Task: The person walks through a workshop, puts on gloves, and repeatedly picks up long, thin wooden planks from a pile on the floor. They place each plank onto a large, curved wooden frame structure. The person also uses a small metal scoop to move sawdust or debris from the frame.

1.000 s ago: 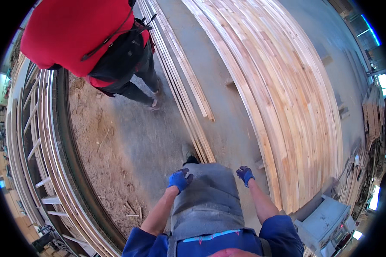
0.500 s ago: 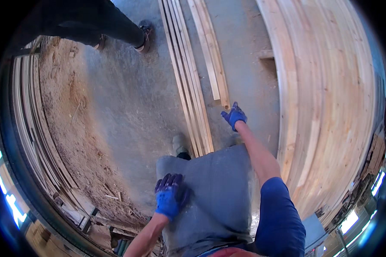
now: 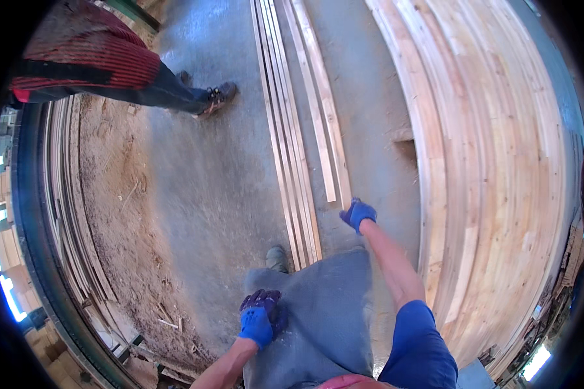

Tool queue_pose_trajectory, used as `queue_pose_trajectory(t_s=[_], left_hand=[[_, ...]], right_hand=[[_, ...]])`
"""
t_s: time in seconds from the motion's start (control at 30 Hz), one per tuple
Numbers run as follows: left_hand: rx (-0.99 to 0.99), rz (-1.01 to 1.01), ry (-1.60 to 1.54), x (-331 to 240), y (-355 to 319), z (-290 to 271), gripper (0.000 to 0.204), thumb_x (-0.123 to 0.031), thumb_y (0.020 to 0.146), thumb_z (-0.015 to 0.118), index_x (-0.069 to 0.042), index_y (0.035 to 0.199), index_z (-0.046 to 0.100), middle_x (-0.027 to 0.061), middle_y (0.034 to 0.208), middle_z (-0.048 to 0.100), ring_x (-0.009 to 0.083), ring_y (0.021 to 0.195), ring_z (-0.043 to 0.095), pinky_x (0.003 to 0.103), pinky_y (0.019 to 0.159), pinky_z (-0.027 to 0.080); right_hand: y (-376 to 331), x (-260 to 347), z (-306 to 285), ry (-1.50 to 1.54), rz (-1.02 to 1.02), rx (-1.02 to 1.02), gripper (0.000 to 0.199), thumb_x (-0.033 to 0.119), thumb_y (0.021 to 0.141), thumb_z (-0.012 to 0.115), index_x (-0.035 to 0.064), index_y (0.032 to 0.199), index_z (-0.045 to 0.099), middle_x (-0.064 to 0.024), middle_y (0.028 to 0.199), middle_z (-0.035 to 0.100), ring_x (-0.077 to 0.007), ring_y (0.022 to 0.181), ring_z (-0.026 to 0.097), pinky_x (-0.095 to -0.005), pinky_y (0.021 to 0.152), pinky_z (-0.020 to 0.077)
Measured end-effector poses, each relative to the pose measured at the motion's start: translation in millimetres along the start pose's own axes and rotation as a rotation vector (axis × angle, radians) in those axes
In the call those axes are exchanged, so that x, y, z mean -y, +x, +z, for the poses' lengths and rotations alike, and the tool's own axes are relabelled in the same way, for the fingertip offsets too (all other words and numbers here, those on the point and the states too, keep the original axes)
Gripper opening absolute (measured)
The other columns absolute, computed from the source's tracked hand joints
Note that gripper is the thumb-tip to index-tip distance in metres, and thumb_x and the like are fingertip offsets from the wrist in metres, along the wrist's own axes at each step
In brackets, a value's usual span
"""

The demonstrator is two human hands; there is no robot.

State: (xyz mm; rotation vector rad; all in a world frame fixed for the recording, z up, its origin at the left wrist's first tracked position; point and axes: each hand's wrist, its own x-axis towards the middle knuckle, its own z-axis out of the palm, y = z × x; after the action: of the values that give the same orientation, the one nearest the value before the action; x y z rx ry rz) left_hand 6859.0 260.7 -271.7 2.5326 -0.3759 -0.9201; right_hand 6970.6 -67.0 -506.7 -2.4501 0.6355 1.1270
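My right hand [image 3: 358, 215], in a blue glove with dark fingers, is closed on the near end of a long wooden strip [image 3: 329, 123] on the floor. Just left of that strip lies a second one [image 3: 315, 117], its near end slightly farther from me. My left hand [image 3: 261, 319], gloved the same way, rests on the grey apron [image 3: 324, 311] over my leg, holding nothing, its fingers laid over the cloth. Several long strips [image 3: 285, 155] lie side by side to the left, their near ends by the apron's edge.
A broad stack of pale boards [image 3: 493, 155] fills the right side. At the upper left, another person [image 3: 104, 65] stands with a shoe [image 3: 219, 97] on the concrete. Sawdust [image 3: 120, 194] and a pile of thin strips [image 3: 74, 214] lie along the left, beside a dark metal rail [image 3: 36, 227].
My right hand has closed on the strip's end and sits lower in view. My left hand stays on the apron. The view has shifted, and more of the other person shows.
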Motion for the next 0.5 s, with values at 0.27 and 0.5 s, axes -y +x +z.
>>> queue_pose_trajectory(t_s=[0.27,0.5], left_hand=[[-0.017,-0.155,-0.593,-77,-34,-20,0.055,-0.051,0.088,0.057,-0.004,0.117,0.06,0.0173,0.109,0.064,0.0293,0.104,0.061,0.04,0.083,0.049],[-0.034,-0.485,-1.414,-194,-23,-156,0.067,-0.059,0.096,0.033,0.001,0.11,0.061,0.0055,0.063,0.054,0.0173,0.049,0.051,0.03,0.045,0.044]], right_hand=[[-313,5,-89,0.136,-0.344,0.091,0.071,0.065,0.08,0.055,0.0008,0.11,0.059,-0.0249,0.097,0.066,-0.0375,0.092,0.065,-0.0445,0.077,0.0504],[-537,36,-89,0.322,-0.59,0.266,0.047,0.046,0.084,0.063,0.0053,0.108,0.06,-0.0194,0.099,0.066,-0.0301,0.089,0.064,-0.0414,0.08,0.0491]])
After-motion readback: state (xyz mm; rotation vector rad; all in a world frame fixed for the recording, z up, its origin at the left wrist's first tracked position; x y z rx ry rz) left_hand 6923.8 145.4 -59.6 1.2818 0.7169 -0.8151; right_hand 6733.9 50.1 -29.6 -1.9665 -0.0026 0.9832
